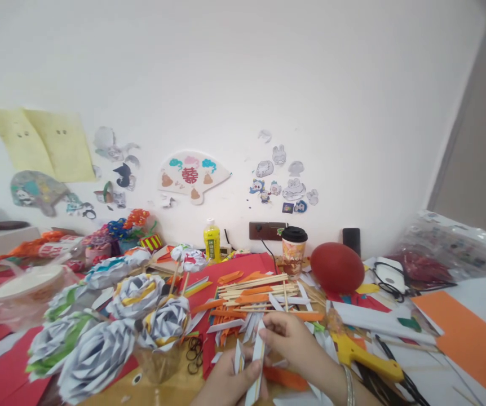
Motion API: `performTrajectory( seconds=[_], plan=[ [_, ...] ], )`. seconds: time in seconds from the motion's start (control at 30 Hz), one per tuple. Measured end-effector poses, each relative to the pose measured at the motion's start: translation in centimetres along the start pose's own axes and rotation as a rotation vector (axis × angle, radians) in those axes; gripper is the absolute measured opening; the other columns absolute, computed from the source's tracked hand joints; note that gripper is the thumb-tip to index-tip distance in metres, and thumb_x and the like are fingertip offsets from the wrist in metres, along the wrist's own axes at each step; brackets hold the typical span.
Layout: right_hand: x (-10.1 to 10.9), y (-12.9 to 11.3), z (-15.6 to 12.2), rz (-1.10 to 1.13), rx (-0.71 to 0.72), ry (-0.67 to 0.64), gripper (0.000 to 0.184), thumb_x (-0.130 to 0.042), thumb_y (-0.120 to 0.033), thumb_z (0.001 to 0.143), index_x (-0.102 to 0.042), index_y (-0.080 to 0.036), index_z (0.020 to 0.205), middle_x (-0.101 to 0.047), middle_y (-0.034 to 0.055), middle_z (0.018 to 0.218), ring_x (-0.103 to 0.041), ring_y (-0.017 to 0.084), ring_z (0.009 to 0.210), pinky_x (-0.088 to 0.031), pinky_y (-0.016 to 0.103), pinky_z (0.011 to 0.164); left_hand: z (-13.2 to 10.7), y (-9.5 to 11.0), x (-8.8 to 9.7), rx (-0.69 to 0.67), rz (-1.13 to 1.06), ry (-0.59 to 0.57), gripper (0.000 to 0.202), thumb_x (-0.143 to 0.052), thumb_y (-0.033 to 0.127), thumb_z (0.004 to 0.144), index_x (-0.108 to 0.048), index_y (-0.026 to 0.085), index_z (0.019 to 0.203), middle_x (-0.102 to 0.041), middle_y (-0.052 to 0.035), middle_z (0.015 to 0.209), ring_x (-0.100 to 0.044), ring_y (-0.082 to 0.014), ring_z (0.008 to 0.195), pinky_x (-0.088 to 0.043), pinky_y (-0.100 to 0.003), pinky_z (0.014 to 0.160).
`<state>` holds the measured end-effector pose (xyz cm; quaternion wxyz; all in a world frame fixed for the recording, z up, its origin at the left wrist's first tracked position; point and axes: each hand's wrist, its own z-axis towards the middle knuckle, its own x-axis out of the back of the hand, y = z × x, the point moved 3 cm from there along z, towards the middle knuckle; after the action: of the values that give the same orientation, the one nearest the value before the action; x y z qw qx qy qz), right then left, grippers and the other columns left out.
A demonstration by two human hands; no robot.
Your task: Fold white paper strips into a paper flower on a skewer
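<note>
L hand (231, 376) & R hand (294, 339) gripping paper strip (258, 351)!
Clear cup (158, 363) near L w/ paper flower (167, 321); cluttered bench (118, 396), white wall (234, 73) far.

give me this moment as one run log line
left grip: white paper strip, lower part | right grip: same strip, upper end | to the right: yellow-handled tool | beyond: wooden sticks

lighting: bright, diffuse; shadows soft. plastic bag (458, 242), far right corner of worktop (179, 390): glossy highlights. wall (234, 73): pale, evenly lit. focus: soft, fine detail smeared. edges: wide-angle stretch.
</note>
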<state>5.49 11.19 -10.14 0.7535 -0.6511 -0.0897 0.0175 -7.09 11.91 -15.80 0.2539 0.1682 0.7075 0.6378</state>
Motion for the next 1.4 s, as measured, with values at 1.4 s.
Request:
performTrajectory(
  seconds=[1.4],
  plan=[
    [-1.7, -1.1, -1.5, -0.585, 0.364, -0.045, 0.040, -0.060, -0.015, 0.074, -0.057, -0.027, 0.112, -0.052, 0.0029, 0.096, -0.049, 0.017, 0.090, -0.041, 0.030, 0.080, -1.4, 0.9, -2.3, 0.267, -0.579, -0.042, 0.049, -0.052, 0.066, 0.066, -0.040, 0.018, 0.059, -0.039, 0.0076, 0.047, -0.035, -0.0047, 0.037, -0.029, -0.020, 0.043]
  ],
)
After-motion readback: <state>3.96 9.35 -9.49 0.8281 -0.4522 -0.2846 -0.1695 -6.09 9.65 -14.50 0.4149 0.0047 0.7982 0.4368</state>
